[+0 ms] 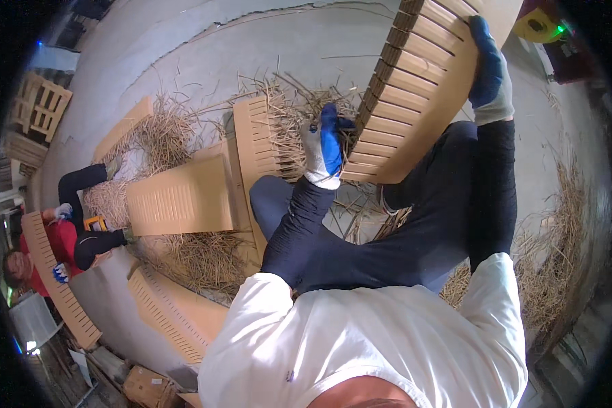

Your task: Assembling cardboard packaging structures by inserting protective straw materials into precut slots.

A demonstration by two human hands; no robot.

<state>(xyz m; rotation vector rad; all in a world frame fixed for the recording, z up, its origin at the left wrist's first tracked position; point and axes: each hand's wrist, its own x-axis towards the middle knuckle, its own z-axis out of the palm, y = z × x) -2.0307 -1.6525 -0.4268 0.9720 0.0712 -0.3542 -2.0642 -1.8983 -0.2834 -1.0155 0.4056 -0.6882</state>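
Head cam: slotted cardbd, top out-of-frame, firmly in R grip, L grip unclear, can't-tell

1. Slotted cardboard stack, gripped by right hand, slants in front of the right knee; bars direct passage between the two hands.
2. Left hand just beside its slotted edge; contact unclear. Leftward, low reach impeded by tangled brown strips and slotted cardboard sheet.
3. Farther left: cardboard panels with strip heap alongside; obstructed at floor level.
4. Beyond strips: open passage over concrete floor, few stray strips.
5. Right of right forearm: free room, bounded by outer strip pile.
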